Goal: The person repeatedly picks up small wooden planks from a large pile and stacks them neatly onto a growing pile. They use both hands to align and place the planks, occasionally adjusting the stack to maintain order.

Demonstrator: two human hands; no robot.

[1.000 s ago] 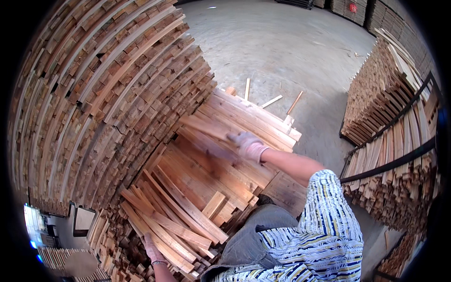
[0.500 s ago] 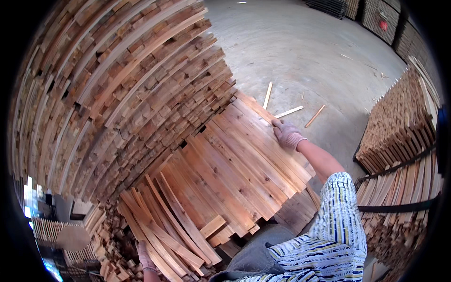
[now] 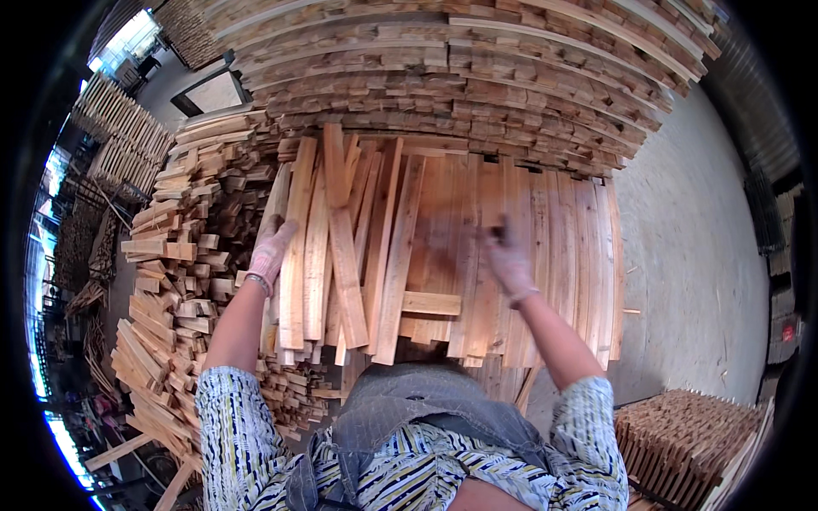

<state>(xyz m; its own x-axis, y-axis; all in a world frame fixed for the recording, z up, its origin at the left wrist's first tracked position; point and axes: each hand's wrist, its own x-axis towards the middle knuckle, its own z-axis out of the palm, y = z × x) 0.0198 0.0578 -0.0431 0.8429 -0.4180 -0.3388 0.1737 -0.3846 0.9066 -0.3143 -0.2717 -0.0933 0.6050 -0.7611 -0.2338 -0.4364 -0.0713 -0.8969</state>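
Observation:
My left hand (image 3: pixel 273 249), in a pale glove, grips the side of the leftmost loose wooden planks (image 3: pixel 296 247). These narrow planks lie in an uneven bunch, one slanting across the others. My right hand (image 3: pixel 509 262), also gloved, hangs over the row of flat planks (image 3: pixel 554 264) to the right. Motion smears its fingers, and a dark blurred patch shows at their tips; whether they hold anything is unclear. Between the bunch and the row is a blurred reddish-brown area. A short wood piece (image 3: pixel 432 303) lies crosswise near the front edge.
A tall stack of planks (image 3: pixel 460 85) rises behind the work surface. Piled wood offcuts (image 3: pixel 175 272) stand close on my left. At the lower right is another bundle of sticks (image 3: pixel 682 434). Concrete floor (image 3: pixel 699 255) stretches along the right side.
The view has swung left, bringing both forearms into sight. My right hand has left the far-right edge plank and come back over the row. My left hand remains beside the loose planks.

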